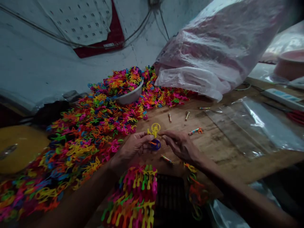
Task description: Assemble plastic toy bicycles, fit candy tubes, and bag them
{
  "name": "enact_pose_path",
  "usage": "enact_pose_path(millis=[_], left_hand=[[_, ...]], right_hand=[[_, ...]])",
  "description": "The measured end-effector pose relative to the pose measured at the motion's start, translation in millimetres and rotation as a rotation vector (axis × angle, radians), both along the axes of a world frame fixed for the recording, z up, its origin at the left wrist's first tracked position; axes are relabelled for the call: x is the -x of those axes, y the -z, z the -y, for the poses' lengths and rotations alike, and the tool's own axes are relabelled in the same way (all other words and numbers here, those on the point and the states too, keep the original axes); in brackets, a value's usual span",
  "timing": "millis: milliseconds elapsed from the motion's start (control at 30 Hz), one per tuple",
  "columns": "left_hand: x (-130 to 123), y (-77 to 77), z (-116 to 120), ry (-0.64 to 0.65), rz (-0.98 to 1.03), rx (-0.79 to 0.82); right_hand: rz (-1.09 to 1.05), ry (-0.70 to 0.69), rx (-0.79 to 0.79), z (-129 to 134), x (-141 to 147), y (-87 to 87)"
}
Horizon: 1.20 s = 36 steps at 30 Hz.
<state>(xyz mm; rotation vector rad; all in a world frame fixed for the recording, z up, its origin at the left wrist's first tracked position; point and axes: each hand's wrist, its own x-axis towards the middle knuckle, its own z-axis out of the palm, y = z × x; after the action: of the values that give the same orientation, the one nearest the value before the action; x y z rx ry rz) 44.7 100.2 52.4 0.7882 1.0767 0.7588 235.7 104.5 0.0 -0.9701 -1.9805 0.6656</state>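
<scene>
At centre, a yellow ringed plastic piece (155, 128) was pinched by the nearly closed left hand (132, 146), seemingly steadied for the right hand (182, 145), bunched at three o'clock with its hold unclear, while colourful plastic parts (93, 118) were heaped within reach at ten o'clock.

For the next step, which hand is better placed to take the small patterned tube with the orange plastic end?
Probably the right hand: it is nearer the small patterned tube, while the left hand pinches a yellow plastic wheel-shaped piece. Whether the right holds anything is unclear.
</scene>
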Motion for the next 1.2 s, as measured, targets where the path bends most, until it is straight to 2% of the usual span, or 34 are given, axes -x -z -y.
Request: enact_pose_path(millis=[133, 267, 433, 600, 767, 933, 1000, 1100, 1200], left_hand=[[3.3, 0.4, 10.7, 0.011, 0.042, -0.014], [4.3, 1.3, 16.1, 0.045, 0.122, -0.015], [2.9, -1.9, 20.6, 0.112, 0.135, 0.0], [-3.9, -4.3, 25.1, 0.12, 0.165, 0.016], [-12.4, -6.8, 27.2, 0.174, 0.174, 0.027], [-17.6, -0.6, 24.0, 0.219, 0.1, 0.04], [-22.8, -0.1, 23.0, 0.188, 0.028, 0.03], [-35.1, -4.6, 21.2, 0.129, -0.035, -0.02], [-46.9, -9.2, 16.4, 0.17, 0.047, -0.008]], right_hand=[[-0.343, -0.053, 0.224, 24.9, 14.0, -1.1], [-0.527, -0.041, 0.328, 27.1, 19.4, -1.8], [-0.578, 0.035, 0.269, 28.1, 18.7, -3.6], [-0.568, 0.003, 0.168, 33.2, 14.7, -3.3], [-0.409, -0.042, -0.005, 35.0, 0.1, -6.3], [-0.256, -0.121, -0.04, 35.9, -14.1, -11.1], [-0.241, -0.059, -0.026, 37.0, -15.8, -10.8], [-0.363, 0.014, 0.109, 37.9, -18.3, -7.8], [-0.557, 0.026, 0.226, 38.7, -24.9, -3.6]])
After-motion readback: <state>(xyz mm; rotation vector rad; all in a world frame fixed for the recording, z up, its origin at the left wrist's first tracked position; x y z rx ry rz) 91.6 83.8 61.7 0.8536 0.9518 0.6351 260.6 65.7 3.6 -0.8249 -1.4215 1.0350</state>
